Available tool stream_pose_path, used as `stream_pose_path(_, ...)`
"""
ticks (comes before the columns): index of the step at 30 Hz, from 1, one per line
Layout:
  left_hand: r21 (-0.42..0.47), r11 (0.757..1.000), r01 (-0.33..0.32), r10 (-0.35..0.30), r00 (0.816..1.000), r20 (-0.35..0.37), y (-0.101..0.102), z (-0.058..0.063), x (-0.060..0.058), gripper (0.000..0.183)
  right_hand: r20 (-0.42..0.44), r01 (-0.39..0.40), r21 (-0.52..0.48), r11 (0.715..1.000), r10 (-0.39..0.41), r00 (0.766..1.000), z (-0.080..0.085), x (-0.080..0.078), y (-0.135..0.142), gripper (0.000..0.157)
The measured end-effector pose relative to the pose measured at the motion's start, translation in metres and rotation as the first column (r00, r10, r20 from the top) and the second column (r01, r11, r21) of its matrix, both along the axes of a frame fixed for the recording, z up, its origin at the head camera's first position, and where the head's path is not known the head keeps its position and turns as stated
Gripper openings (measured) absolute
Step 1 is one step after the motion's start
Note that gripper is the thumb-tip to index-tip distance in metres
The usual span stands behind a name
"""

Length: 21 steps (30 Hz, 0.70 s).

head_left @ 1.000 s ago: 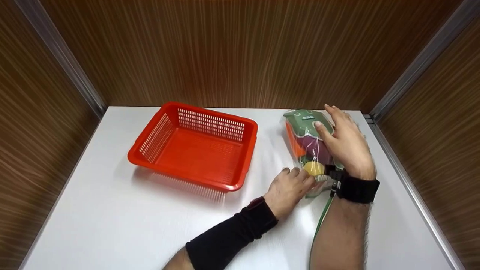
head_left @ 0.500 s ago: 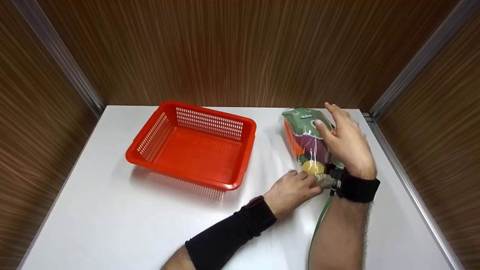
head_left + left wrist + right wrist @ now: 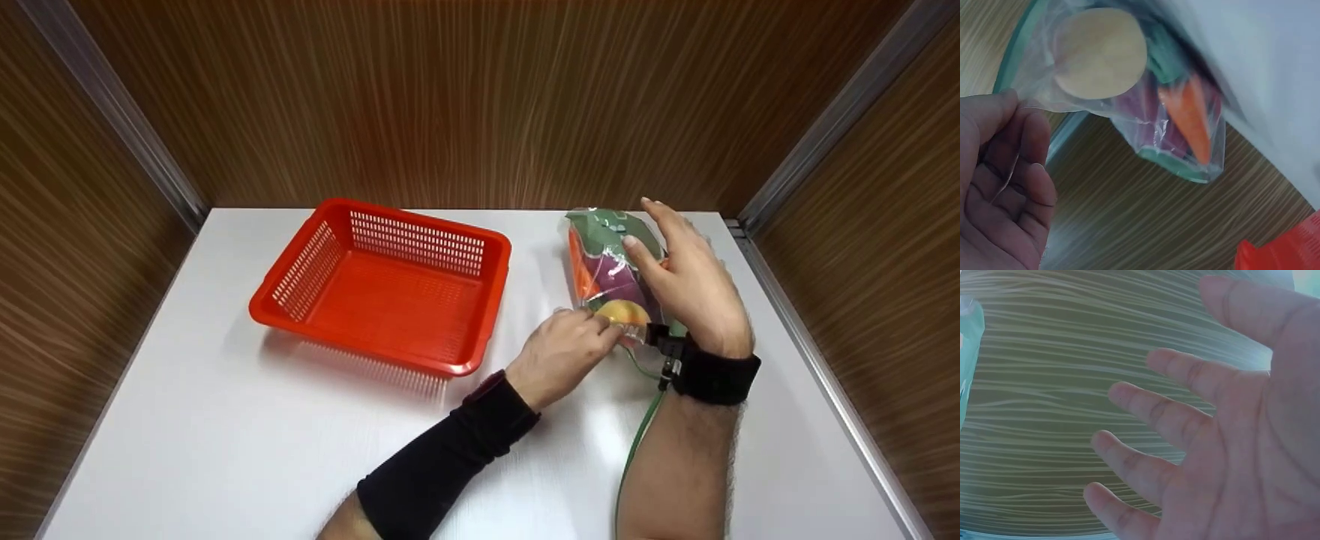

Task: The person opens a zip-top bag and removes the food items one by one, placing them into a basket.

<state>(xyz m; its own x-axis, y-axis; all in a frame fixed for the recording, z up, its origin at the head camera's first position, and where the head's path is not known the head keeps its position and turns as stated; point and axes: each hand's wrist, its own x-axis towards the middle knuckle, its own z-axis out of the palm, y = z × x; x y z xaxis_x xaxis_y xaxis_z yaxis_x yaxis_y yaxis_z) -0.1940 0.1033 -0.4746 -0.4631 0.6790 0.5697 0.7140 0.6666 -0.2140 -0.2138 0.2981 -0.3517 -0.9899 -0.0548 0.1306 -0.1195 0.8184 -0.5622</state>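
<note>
A clear plastic bag (image 3: 611, 259) with a green printed end lies at the back right of the white table. Inside it show an orange carrot (image 3: 1188, 115), a purple piece and a round yellowish piece (image 3: 622, 311). My left hand (image 3: 562, 352) pinches the bag's near edge between thumb and fingers; the left wrist view shows the film stretched from the pinch. Beside the bag's right side, my right hand (image 3: 694, 277) is held with straight, spread fingers, its palm facing the bag. In the right wrist view nothing lies in that palm.
A red plastic basket (image 3: 382, 360) with slotted walls stands left of the bag. Wood-grain panels (image 3: 450, 105) close off the back and both sides. A green cable (image 3: 637, 450) runs from the right wrist toward the near edge.
My left hand has kept hold of the bag's near edge and moved away from me, raising that end. The yellowish piece has shifted with it. The right hand has stayed almost still.
</note>
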Motion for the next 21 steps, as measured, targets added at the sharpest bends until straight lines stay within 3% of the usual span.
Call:
stream_pose_path(7,0.099,0.995,-0.028,0.023,0.998,0.054,-0.018,0.026,-0.001,0.008,0.015,-0.026,-0.001,1.0,0.026,1.0,0.006,0.004,-0.006,0.08)
stream_pose_path(14,0.195,0.979,-0.065,0.048,0.995,0.093,-0.037,0.042,-0.007,0.008,0.015,-0.083,0.01,0.996,0.083,0.996,0.011,0.01,-0.016,0.076)
stream_pose_path(21,0.304,0.948,-0.096,0.061,0.991,0.121,-0.055,0.054,-0.014,0.011,0.003,-0.166,0.005,0.986,0.166,0.986,0.012,0.017,-0.03,0.047)
